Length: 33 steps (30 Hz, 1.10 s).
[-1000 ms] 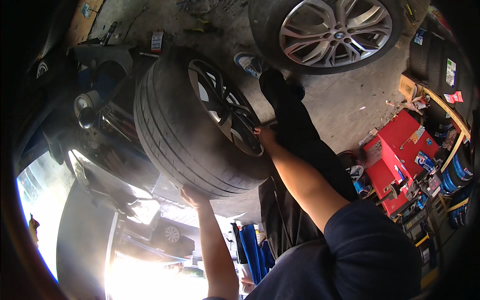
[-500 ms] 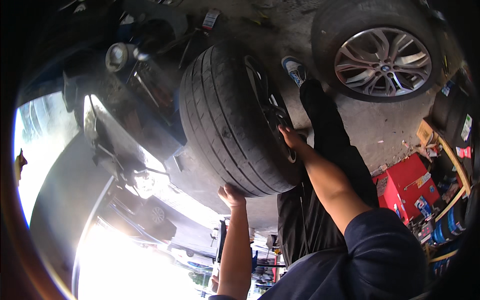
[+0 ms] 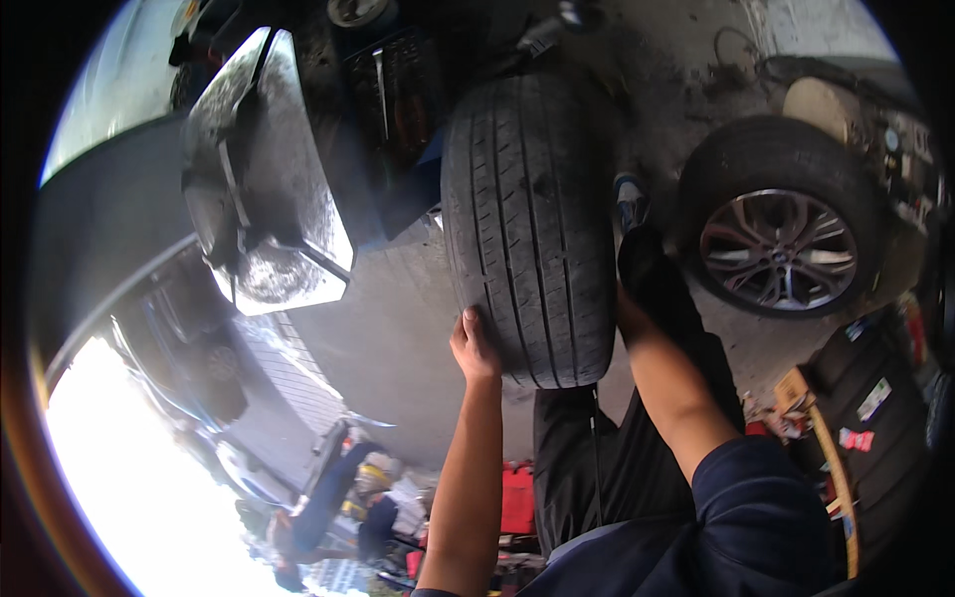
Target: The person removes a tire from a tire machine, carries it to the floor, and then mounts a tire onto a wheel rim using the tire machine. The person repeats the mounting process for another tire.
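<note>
Left hand (image 3: 476,345): clasped, thumb uppermost, on the lower left edge of one black tyre (image 3: 527,239). Right hand: hidden behind the tyre's right side; I could not tell how its fingers stood. Right forearm (image 3: 671,383): bare, reached up to that side. The tyre stood between both arms, grooved tread toward my camera. Farther right I counted one shoe (image 3: 631,202), one multi-spoke alloy wheel (image 3: 779,256) and, nearer the rim, one labelled tyre (image 3: 890,468).

We look across a grey floor (image 3: 398,318) lit unevenly.
A bright opening (image 3: 129,478) glows white — right of that opening we see a pale gridded strip (image 3: 303,368), then the floor, dimmer and blotched farther right.
</note>
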Tool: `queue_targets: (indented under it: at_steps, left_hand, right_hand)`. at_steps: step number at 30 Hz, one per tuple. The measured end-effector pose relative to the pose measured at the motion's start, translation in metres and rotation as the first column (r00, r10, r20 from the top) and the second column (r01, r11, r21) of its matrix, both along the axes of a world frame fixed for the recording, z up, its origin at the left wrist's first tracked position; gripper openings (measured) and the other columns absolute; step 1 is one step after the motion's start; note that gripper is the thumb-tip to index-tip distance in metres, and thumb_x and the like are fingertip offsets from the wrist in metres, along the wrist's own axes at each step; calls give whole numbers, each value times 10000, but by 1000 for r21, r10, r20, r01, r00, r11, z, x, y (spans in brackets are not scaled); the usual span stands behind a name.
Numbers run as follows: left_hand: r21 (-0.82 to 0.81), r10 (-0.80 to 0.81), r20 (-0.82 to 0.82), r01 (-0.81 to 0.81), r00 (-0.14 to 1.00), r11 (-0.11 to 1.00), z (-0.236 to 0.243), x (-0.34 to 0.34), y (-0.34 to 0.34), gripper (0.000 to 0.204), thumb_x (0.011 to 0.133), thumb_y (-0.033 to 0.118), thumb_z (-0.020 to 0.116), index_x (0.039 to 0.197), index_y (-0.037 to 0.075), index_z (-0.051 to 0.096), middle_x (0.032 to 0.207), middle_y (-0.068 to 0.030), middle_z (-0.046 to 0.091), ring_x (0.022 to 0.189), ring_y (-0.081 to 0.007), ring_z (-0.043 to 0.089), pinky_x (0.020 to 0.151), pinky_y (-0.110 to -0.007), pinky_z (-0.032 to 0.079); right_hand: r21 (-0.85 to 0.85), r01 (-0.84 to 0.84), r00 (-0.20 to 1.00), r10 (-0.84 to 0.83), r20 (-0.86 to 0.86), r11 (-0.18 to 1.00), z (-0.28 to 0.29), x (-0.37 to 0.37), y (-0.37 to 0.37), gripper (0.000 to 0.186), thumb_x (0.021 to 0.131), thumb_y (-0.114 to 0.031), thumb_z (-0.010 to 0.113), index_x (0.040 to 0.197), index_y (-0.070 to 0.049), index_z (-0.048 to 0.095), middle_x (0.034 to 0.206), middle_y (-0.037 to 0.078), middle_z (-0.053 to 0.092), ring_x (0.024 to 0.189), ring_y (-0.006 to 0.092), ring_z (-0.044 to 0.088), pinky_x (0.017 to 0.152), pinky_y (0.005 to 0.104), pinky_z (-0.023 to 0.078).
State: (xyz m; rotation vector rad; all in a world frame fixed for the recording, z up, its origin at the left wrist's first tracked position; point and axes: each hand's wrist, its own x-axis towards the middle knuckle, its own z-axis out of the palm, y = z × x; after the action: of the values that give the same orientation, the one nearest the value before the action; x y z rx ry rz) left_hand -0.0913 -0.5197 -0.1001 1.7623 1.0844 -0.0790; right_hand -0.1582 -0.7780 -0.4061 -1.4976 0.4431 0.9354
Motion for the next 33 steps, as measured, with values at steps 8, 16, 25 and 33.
queue_targets:
  at_steps: [8, 16, 25, 33]
  left_hand:
    - [-33, 207, 7, -206, 978, 978, 31, 9, -2, 734, 776, 502, 839, 1261, -25, 679, 1228, -221, 710, 1189, -368, 663, 1055, -428, 484]
    - [108, -90, 127, 76, 988, 991, 44, -7, 9, 905, 687, 552, 869, 1381, 42, 588, 1388, -163, 629, 1284, -332, 602, 1083, -435, 484]
    - [141, -41, 54, 33, 998, 989, 39, -9, -5, 891, 692, 590, 852, 1330, 12, 620, 1292, -201, 679, 1210, -367, 646, 1037, -450, 504]
    - [83, -37, -76, 43, 996, 996, 37, 28, -6, 914, 692, 533, 890, 1378, 1, 603, 1320, -229, 665, 1243, -395, 631, 1060, -460, 489]
  right_hand:
    - [-47, 507, 810, -457, 369, 861, 297, 298, -46, 269, 980, -331, 632, 1095, -87, 626, 990, 43, 629, 949, 202, 612, 809, 373, 540]
    - [-836, -251, 221, 812, -541, -488, 440, 470, 123, 454, 865, -333, 671, 1093, 53, 746, 1124, 256, 736, 1069, 325, 730, 900, 430, 569]
    - [-727, -70, 128, 717, -686, -683, 421, 508, 45, 282, 876, -215, 629, 1010, -19, 782, 1095, 221, 748, 1041, 375, 730, 884, 460, 594]
    - [-778, 133, 29, 787, -616, -614, 406, 588, -103, 159, 822, -172, 656, 862, -62, 763, 955, 188, 754, 897, 353, 748, 775, 464, 606]
